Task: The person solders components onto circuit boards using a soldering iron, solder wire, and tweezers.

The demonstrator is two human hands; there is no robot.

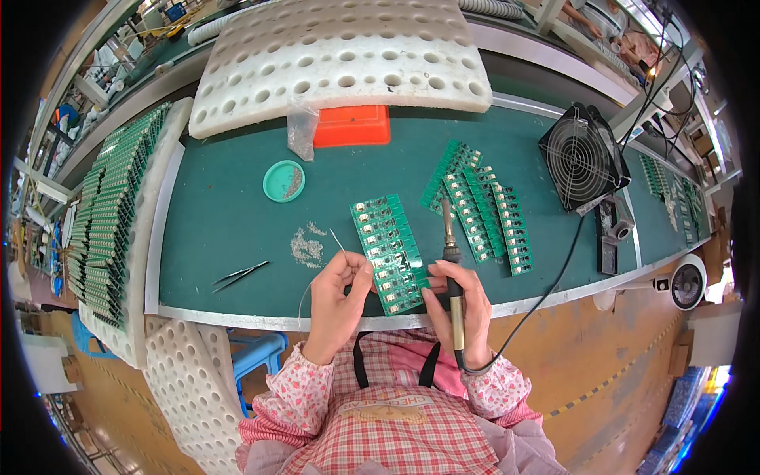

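A green circuit board panel (388,255), carrying rows of pale components, lies on the green work surface (222,202) near its front edge, between the person's two hands, slightly tilted in heading. No marking on it is legible at this size.

Left hand (336,299): at the panel's left edge, thumb and forefinger pinched together on a thin solder wire (335,238), whose free end points up and away. Contact between the fingertips and the panel cannot be confirmed.

Right hand (473,305): at the panel's lower right, fingers closed around a soldering iron (452,254). Its metal end points away from the person, toward several further panels (480,207) lying fanned and overlapping. Contact there cannot be determined.

Left of the panel: small loose parts (306,249) in a scattered heap, a round green dish (273,184) holding similar parts, and dark tweezers (241,275). Beyond: a red bin (354,127) with a clear bag (302,133) against its left side, and a perforated white foam block (340,67).

Far right: a black fan (582,158) with a wire guard. Far left: densely stacked panels (117,214). The checked apron (396,435) bears a printed motif with small lettering.
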